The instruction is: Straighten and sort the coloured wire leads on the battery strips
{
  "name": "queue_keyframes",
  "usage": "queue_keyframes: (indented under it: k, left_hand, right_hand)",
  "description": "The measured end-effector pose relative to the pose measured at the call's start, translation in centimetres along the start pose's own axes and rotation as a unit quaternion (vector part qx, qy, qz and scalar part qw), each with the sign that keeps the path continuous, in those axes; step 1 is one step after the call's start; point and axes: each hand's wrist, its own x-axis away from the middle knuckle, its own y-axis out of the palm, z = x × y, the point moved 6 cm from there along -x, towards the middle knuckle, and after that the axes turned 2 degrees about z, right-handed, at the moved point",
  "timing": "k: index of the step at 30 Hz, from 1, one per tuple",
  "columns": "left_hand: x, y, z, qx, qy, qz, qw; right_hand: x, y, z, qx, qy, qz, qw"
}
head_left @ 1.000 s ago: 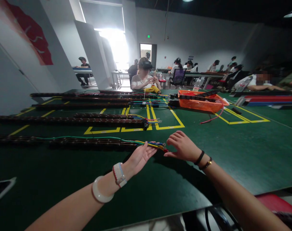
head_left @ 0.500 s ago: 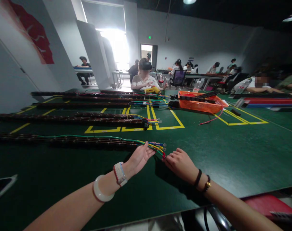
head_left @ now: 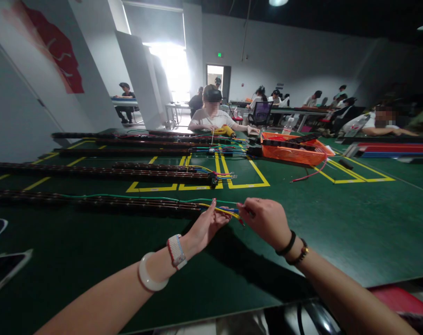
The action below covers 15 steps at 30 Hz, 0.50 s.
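Observation:
A long black cable carrier (head_left: 135, 201) with wires inside lies across the near part of the table. At its right end, my left hand (head_left: 205, 229) cradles the loose yellow and blue wires (head_left: 227, 211), thumb on the near side and fingers beneath. A green wire (head_left: 155, 199) runs along the top of the carrier toward my right hand (head_left: 267, 222). That hand is closed in a pinch on the green wire's end, and its fingers hide the tip. Just below the right fingertips, a red-sleeved wire end (head_left: 241, 222) sticks out.
More cable carriers (head_left: 155, 173) lie farther back, among yellow tape outlines (head_left: 197, 188). An orange basket (head_left: 288, 153) stands at back right, a pink-red wire (head_left: 311, 177) hanging from it. Across the table sits a person (head_left: 204, 118) beside a yellow heat gun (head_left: 225, 131). A phone-like device (head_left: 7, 272) lies at left.
My right hand has risen from the lower wire ends, and the green wire now stretches straight to its fingers. The left hand stays under the bundle. The person opposite has lowered an arm.

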Motion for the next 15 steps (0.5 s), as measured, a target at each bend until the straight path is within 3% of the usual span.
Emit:
queue_keyframes:
  k: [3,8,11,15]
  left_hand:
    - [0.2,-0.2,0.2,-0.015,0.006,0.029,0.999]
    - [0.3,-0.4,0.2,-0.021,-0.001,0.044,0.999]
    - [0.2,-0.4,0.1,-0.021,-0.005,0.039,0.999]
    - [0.2,-0.6,0.1,-0.022,-0.01,0.034,0.999]
  right_hand:
    - [-3.1,1.4,2.4,0.022,0.047,0.001,0.999]
    - [-4.4,7.5,5.5,0.043,0.086,-0.084,0.992]
    - [-3.9,10.0,6.1,0.044,0.052,-0.117,0.991]
    - [-3.6,11.0,6.4,0.035,0.018,-0.116,0.992]
